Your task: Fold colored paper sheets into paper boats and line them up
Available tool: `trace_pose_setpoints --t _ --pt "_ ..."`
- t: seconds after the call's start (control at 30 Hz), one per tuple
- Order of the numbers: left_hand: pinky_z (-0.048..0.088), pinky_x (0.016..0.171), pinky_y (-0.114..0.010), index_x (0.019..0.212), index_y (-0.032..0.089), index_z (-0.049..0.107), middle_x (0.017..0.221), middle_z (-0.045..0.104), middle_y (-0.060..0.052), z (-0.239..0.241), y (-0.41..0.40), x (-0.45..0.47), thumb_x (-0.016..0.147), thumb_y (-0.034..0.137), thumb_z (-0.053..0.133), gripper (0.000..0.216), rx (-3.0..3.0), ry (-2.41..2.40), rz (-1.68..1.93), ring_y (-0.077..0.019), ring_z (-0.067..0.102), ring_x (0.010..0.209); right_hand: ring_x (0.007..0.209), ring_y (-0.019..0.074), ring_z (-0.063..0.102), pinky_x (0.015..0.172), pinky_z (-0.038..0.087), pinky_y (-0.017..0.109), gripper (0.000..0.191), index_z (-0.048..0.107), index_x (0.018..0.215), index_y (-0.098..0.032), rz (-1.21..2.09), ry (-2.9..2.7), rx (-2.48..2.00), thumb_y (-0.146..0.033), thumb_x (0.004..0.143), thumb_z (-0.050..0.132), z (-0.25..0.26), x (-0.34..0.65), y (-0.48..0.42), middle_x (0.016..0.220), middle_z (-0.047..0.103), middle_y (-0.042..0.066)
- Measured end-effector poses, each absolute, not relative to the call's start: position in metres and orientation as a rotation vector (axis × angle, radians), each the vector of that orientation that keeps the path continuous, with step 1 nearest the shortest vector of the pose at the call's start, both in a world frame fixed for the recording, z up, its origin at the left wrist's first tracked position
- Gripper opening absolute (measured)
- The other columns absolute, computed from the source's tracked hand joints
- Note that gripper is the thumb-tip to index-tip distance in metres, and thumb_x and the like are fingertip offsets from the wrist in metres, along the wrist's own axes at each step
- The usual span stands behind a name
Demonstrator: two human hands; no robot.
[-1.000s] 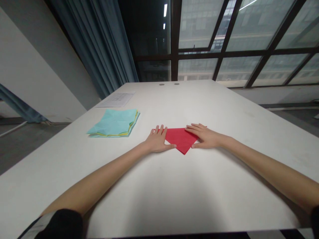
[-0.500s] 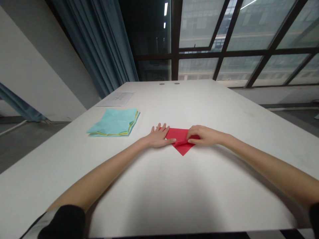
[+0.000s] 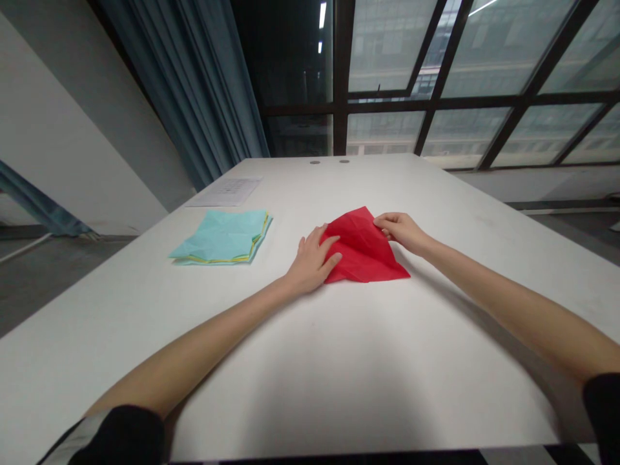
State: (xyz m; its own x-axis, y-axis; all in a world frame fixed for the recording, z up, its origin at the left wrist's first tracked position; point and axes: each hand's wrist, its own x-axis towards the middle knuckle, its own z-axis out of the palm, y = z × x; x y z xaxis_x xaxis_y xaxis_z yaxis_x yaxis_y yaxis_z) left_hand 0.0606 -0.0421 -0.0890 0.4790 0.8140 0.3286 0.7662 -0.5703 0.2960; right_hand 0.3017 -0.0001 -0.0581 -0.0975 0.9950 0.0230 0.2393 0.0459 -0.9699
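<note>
A creased red sheet of paper lies partly opened out at the middle of the white table, its right side lifted and bent. On its left edge rests my left hand, fingers spread, with the thumb over the paper. My right hand pinches the paper's upper right edge between thumb and fingers, slightly above the table. Part of the left edge is hidden under my left hand.
Left of the red paper is a stack of creased turquoise and yellow sheets. Behind it a printed white sheet lies near the left edge of the white table. Two round grommets sit at the far end, before the windows.
The red paper has gone from a small folded shape to a larger, partly unfolded sheet. My right hand has moved up and away with its edge; my left hand has turned slightly and shifted right.
</note>
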Motion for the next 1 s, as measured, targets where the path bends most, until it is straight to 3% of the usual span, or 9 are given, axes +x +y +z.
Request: trace_pose_setpoints --t 0.13,0.33,0.4,0.5,0.6,0.7,0.77,1.0 --pt "0.015 0.104 -0.063 0.118 0.025 0.056 0.148 0.024 -0.01 -0.09 -0.046 0.06 0.087 0.054 0.037 0.047 2.715 1.373 0.4 -0.0359 0.016 0.135 0.048 0.009 0.047 0.049 0.039 0.024 0.021 0.055 0.071 -0.017 1.068 -1.397 -1.455 -0.037 0.066 0.059 -0.068 0.32 0.007 0.054 0.051 -0.002" --pt "0.018 0.105 -0.059 0.126 0.03 0.052 0.145 0.029 -0.009 -0.1 -0.029 0.045 0.086 0.051 0.042 0.046 2.762 1.212 0.238 -0.0341 0.019 0.135 0.064 0.0163 0.058 0.061 0.044 0.028 0.02 0.061 0.069 -0.017 0.623 -1.726 -1.749 -0.034 0.071 0.051 -0.095 0.365 0.021 0.068 0.064 0.004" --pt "0.018 0.105 -0.057 0.126 0.031 0.051 0.146 0.029 -0.008 -0.098 -0.021 0.04 0.086 0.05 0.043 0.045 2.761 1.188 0.201 -0.0339 0.018 0.135 0.072 0.0189 0.061 0.068 0.046 0.031 0.024 0.065 0.083 -0.016 0.505 -1.886 -1.794 -0.035 0.072 0.054 -0.102 0.377 0.025 0.079 0.067 0.006" --pt "0.017 0.106 -0.055 0.127 0.033 0.05 0.148 0.026 -0.006 -0.094 -0.011 0.036 0.087 0.046 0.043 0.043 2.749 1.151 0.112 -0.0336 0.016 0.136 0.088 0.0229 0.062 0.077 0.047 0.034 0.049 0.058 0.113 -0.013 0.385 -2.029 -1.741 -0.041 0.073 0.057 -0.109 0.386 0.029 0.108 0.064 0.013" --pt "0.017 0.107 -0.052 0.132 0.031 0.044 0.149 0.025 -0.007 -0.092 -0.004 0.034 0.087 0.046 0.042 0.047 2.754 1.157 0.065 -0.0324 0.016 0.136 0.101 0.0263 0.058 0.084 0.046 0.038 0.058 0.053 0.122 -0.011 0.318 -2.176 -1.632 -0.045 0.075 0.056 -0.112 0.387 0.03 0.123 0.056 0.017" --pt "0.021 0.106 -0.049 0.138 0.019 0.036 0.147 0.027 -0.015 -0.096 0.001 0.032 0.085 0.052 0.042 0.062 2.731 1.315 0.075 -0.0322 0.022 0.135 0.102 0.0274 0.057 0.089 0.043 0.04 0.055 0.058 0.116 -0.013 0.305 -2.376 -1.503 -0.048 0.074 0.057 -0.111 0.384 0.029 0.116 0.06 0.015" --pt "0.024 0.105 -0.048 0.136 0.014 0.038 0.144 0.031 -0.018 -0.101 0.005 0.029 0.083 0.056 0.041 0.067 2.695 1.435 0.084 -0.0326 0.026 0.133 0.102 0.0278 0.057 0.091 0.042 0.04 0.051 0.062 0.109 -0.013 0.277 -2.446 -1.46 -0.049 0.074 0.057 -0.11 0.383 0.028 0.11 0.063 0.014" --pt "0.033 0.099 -0.045 0.117 0.019 0.058 0.13 0.049 -0.014 -0.109 0.015 0.024 0.078 0.053 0.052 0.052 2.594 1.465 0.333 -0.0306 0.04 0.122 0.078 0.0203 0.06 0.073 0.047 0.032 0.038 0.064 0.096 -0.016 0.489 -2.316 -1.468 -0.044 0.069 0.061 -0.109 0.381 0.026 0.094 0.066 0.008"
